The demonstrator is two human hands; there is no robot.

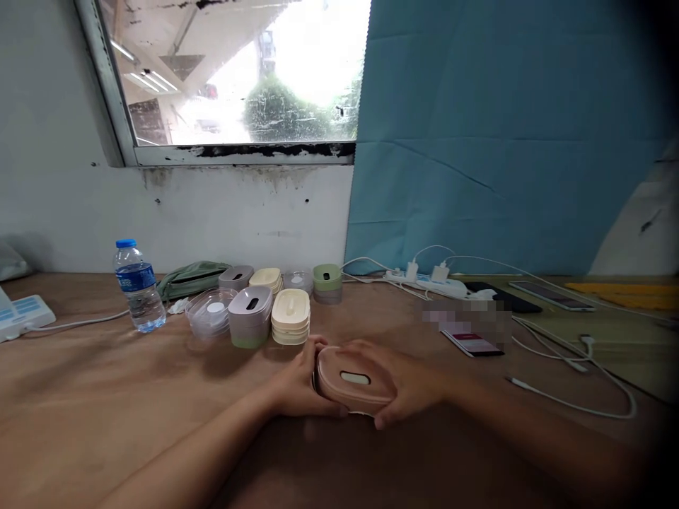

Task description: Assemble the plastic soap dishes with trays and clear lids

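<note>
Between my two hands is a pink, rounded plastic box [339, 364] with a pale oval slot in its top, tilted a little near the table's front. My left hand [300, 385] is closed round its left end, thumb along the near side. The right hand [406, 375] grips the opposite end, its fingers over the far edge and thumb at the near lower corner. Just beyond stand a purple-and-green box [250, 322] with a dark slot and a stack of cream lids [291, 318]. The underside of the pink box is hidden.
Clear round tubs [209, 314], a green-and-grey box [327, 283] and a green pouch [194, 276] sit toward the wall. A water bottle [138, 286] stands left. To the right lie a power strip [429, 284], white cables [562, 406] and phones [552, 295].
</note>
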